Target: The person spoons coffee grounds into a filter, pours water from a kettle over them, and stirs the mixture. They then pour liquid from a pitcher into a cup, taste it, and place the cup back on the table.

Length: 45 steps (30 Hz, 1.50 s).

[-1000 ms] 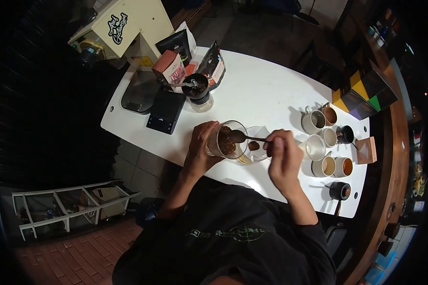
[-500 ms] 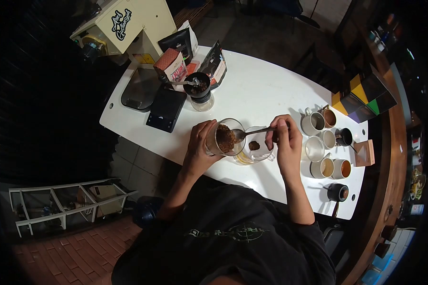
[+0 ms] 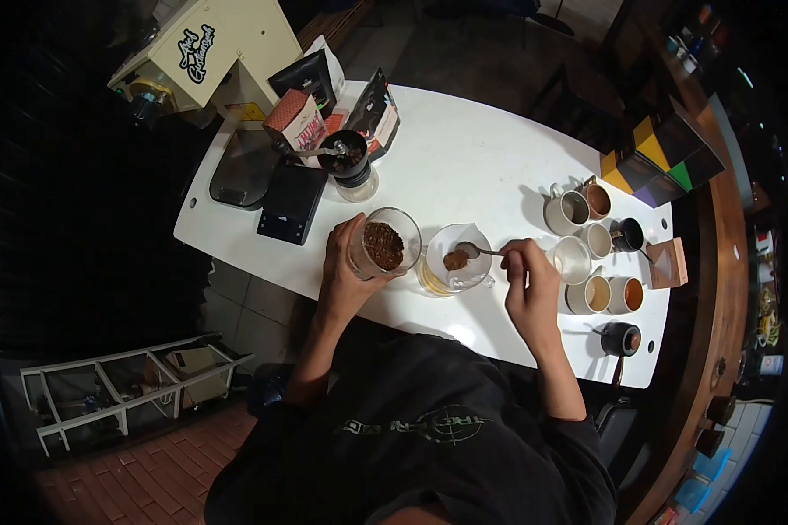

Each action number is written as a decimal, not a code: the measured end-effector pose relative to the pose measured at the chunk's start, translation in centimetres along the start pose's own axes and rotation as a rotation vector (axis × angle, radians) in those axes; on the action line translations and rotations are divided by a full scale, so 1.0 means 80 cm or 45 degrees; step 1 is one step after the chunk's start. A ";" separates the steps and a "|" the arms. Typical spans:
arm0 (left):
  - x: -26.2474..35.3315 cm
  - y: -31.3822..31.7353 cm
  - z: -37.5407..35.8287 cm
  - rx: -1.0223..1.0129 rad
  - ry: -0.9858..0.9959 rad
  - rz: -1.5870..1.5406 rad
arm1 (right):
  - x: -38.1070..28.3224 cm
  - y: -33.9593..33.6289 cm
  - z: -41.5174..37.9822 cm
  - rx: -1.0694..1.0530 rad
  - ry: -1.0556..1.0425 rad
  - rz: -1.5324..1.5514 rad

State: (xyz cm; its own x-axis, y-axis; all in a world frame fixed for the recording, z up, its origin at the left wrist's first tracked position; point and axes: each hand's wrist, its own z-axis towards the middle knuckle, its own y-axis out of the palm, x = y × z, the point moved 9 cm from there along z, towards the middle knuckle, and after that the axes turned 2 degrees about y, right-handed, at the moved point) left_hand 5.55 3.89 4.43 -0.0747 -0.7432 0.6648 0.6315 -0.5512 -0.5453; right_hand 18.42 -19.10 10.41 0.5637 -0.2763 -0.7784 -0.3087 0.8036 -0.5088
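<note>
My left hand grips a clear glass jar holding brown coffee grounds, tilted toward me at the near edge of the white table. My right hand holds a metal spoon by its handle. The spoon's bowl rests over a glass dripper lined with a white paper filter, which has a small heap of brown grounds in it. The dripper stands just right of the jar.
A cluster of several cups sits right of my right hand, with a small dark pot near the table edge. A black scale, a hand grinder, coffee bags and a cream machine stand at the far left. Coloured boxes are at far right.
The spoon has left the jar and moved right, over the filter. The jar has moved slightly left, away from the dripper, and the heap of grounds in the filter looks larger.
</note>
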 end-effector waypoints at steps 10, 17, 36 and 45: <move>0.029 0.012 -0.008 -0.040 0.154 0.069 | -0.049 -0.027 0.000 0.258 0.018 0.408; 0.042 0.009 -0.012 -0.091 0.159 0.014 | -0.052 0.043 0.012 -0.048 0.113 0.391; 0.007 0.006 -0.006 0.012 -0.029 0.012 | 0.014 -0.028 0.008 0.210 0.251 0.484; 0.005 0.003 -0.010 -0.020 -0.074 -0.166 | -0.040 -0.055 -0.031 0.387 -0.087 0.113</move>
State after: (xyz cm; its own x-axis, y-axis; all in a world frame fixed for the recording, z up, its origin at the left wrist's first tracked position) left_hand 5.05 3.17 4.15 -0.1105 -0.6419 0.7588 0.6070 -0.6482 -0.4599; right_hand 16.06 -23.05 14.23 0.5984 -0.1705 -0.7828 -0.1213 0.9465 -0.2989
